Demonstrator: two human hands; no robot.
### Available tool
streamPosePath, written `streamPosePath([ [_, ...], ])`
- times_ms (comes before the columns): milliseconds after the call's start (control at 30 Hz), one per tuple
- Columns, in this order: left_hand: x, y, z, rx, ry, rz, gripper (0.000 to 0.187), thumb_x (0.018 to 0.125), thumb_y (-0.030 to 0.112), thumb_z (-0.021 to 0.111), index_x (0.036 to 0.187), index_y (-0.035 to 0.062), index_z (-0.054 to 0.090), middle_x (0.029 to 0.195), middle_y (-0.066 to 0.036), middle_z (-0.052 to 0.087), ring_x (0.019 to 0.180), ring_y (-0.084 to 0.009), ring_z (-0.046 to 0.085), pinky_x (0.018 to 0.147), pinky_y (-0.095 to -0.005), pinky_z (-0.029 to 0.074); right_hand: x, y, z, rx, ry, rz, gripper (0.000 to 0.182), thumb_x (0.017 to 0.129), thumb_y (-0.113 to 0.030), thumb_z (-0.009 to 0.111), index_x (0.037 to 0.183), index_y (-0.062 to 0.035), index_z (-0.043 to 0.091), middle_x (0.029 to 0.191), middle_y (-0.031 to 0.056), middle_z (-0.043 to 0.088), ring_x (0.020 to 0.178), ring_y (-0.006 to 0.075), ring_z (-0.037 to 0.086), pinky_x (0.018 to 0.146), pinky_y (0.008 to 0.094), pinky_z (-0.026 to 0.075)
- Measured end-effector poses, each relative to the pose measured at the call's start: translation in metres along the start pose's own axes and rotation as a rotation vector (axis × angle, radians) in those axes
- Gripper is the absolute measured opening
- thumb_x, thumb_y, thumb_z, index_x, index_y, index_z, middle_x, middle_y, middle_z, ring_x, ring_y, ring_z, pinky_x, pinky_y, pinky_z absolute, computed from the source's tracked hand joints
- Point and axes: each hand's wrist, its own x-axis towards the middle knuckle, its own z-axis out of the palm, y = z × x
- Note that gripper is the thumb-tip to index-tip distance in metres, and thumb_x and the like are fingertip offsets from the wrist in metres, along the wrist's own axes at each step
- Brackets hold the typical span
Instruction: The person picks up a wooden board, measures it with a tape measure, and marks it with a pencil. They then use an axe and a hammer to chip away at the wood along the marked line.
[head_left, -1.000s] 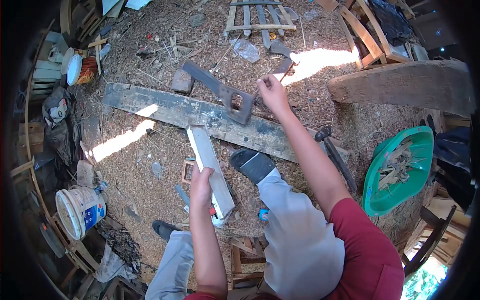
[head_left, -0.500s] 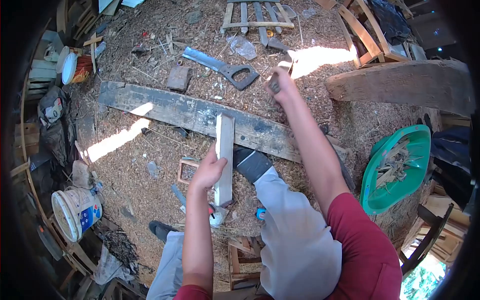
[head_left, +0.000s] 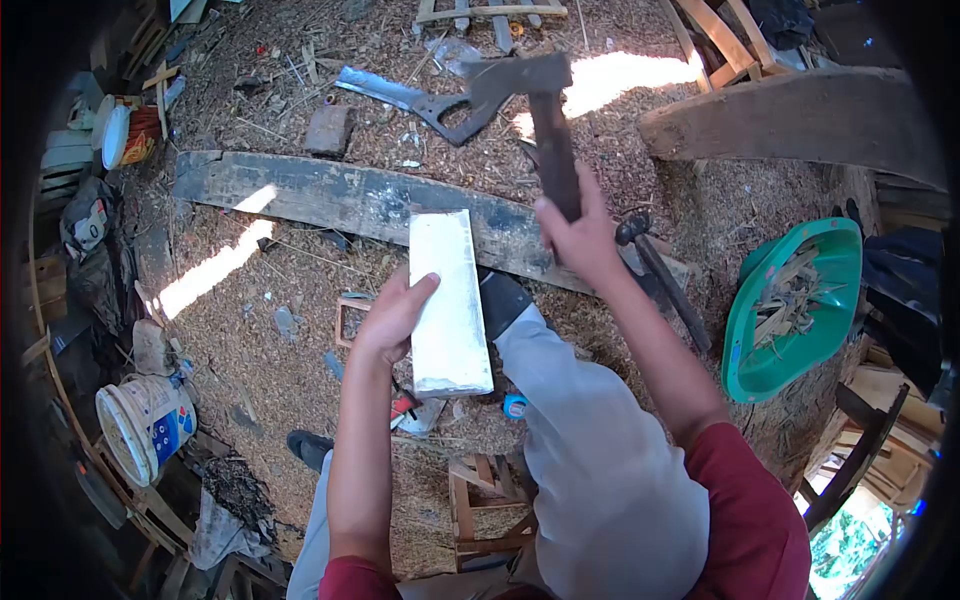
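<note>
Hatchet [head_left: 550, 125] up in R hand [head_left: 582, 232], fingers wrapped round handle; L hand [head_left: 388, 318] grips wood block [head_left: 452, 310] by its edge. Prob. lining-up stage; any blow'd need L fingers clear.

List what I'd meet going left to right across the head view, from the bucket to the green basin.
Bucket, left hand, white block, right hand, hammer, green basin.

A woodworking workshop: brown floor [head_left: 270, 385] strewn with pale wood chips [head_left: 310, 370], long grey metal-bladed handsaw [head_left: 408, 98] at eleven o'clock.
</note>
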Motion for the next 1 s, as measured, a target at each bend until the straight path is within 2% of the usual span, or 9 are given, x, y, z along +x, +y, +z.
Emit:
streamPosePath([
  [100, 0.003, 0.009, 0.006, -0.015, -0.036, -0.063, 0.039, 0.101, 0.020, 0.061, 0.129, -0.0059, 0.059, 0.109, -0.014, 0.073, 0.091, -0.0214, 0.075, 0.078, -0.0366, 0.062, -0.024, 0.011, -0.007, -0.282, -0.174, -0.297, 0.046, 0.083, -0.009, 0.070, 0.127, -0.0052, 0.056, 0.087, 0.0112, 0.064, 0.071, 0.0235, 0.067, 0.064, 0.0381, 0.051],
  [233, 0.007, 0.012, -0.003, -0.159, -0.139, -0.123, 0.036, 0.101, 0.014, 0.057, 0.133, -0.0040, 0.057, 0.111, -0.015, 0.074, 0.090, -0.0226, 0.076, 0.076, -0.0373, 0.064, -0.045, -0.003, -0.019, -0.501, -0.395, -0.281, 0.044, 0.077, -0.003, 0.067, 0.120, -0.0075, 0.064, 0.088, 0.0110, 0.064, 0.075, 0.0218, 0.066, 0.070, 0.0360, 0.053],
  [333, 0.004, 0.006, -0.012, -0.263, -0.164, -0.077, 0.041, 0.104, 0.025, 0.053, 0.131, -0.0046, 0.059, 0.113, -0.016, 0.074, 0.097, -0.0261, 0.075, 0.082, -0.0393, 0.063, -0.061, 0.001, -0.021, -0.598, -0.437, -0.249, 0.044, 0.073, -0.006, 0.069, 0.117, -0.0090, 0.066, 0.091, 0.0131, 0.069, 0.082, 0.0320, 0.069, 0.073, 0.0384, 0.054],
  [533, -0.024, -0.017, -0.031, -0.818, -0.149, -0.009, 0.062, 0.106, 0.049, 0.044, 0.139, -0.0025, 0.055, 0.132, -0.022, 0.066, 0.118, -0.0351, 0.067, 0.104, -0.0467, 0.053, -0.073, 0.011, -0.023, -0.742, -0.443, -0.344, 0.043, 0.074, -0.012, 0.074, 0.116, -0.0145, 0.064, 0.092, 0.0118, 0.070, 0.083, 0.0364, 0.069, 0.070, 0.0454, 0.055],
  [633, -0.044, -0.045, -0.010, -1.005, 0.098, 0.191, 0.067, 0.104, 0.054, 0.044, 0.146, 0.0029, 0.052, 0.135, -0.019, 0.065, 0.119, -0.0343, 0.066, 0.106, -0.0495, 0.052, -0.072, 0.015, -0.018, -0.746, -0.449, -0.320, 0.044, 0.076, -0.009, 0.073, 0.120, -0.0098, 0.067, 0.097, 0.0147, 0.071, 0.088, 0.0360, 0.070, 0.074, 0.0426, 0.055],
  [767, -0.048, -0.063, 0.020, -0.978, -0.257, 0.521, 0.083, 0.095, 0.075, 0.047, 0.152, 0.0151, 0.048, 0.147, -0.012, 0.056, 0.127, -0.0365, 0.058, 0.112, -0.0585, 0.043, -0.073, 0.019, -0.005, -0.685, -0.400, -0.201, 0.042, 0.082, -0.015, 0.075, 0.123, -0.0126, 0.064, 0.100, 0.0134, 0.071, 0.090, 0.0366, 0.070, 0.077, 0.0472, 0.056],
  [800, -0.054, -0.058, 0.032, -1.019, -0.208, 0.545, 0.098, 0.086, 0.087, 0.049, 0.155, 0.0181, 0.043, 0.153, -0.010, 0.050, 0.133, -0.0375, 0.054, 0.116, -0.0595, 0.038, -0.071, 0.024, -0.002, -0.690, -0.369, -0.219, 0.042, 0.082, -0.015, 0.075, 0.123, -0.0120, 0.064, 0.101, 0.0137, 0.071, 0.091, 0.0370, 0.069, 0.078, 0.0475, 0.056],
  [900, -0.057, -0.047, 0.059, -0.997, 0.026, 0.610, 0.105, 0.080, 0.092, 0.052, 0.157, 0.0217, 0.039, 0.157, -0.009, 0.045, 0.139, -0.0358, 0.048, 0.119, -0.0609, 0.034, -0.069, 0.032, 0.000, -0.735, -0.323, -0.256, 0.041, 0.083, -0.016, 0.075, 0.122, -0.0107, 0.063, 0.105, 0.0147, 0.070, 0.094, 0.0383, 0.069, 0.079, 0.0481, 0.056],
  [1000, -0.061, -0.032, 0.079, -0.965, 0.163, 0.683, 0.089, 0.091, 0.069, 0.063, 0.156, 0.0135, 0.038, 0.155, -0.013, 0.046, 0.141, -0.0355, 0.047, 0.120, -0.0604, 0.036, -0.072, 0.033, 0.003, -0.829, -0.285, -0.277, 0.039, 0.084, -0.018, 0.075, 0.121, -0.0107, 0.063, 0.107, 0.0156, 0.070, 0.095, 0.0389, 0.069, 0.080, 0.0489, 0.056],
])
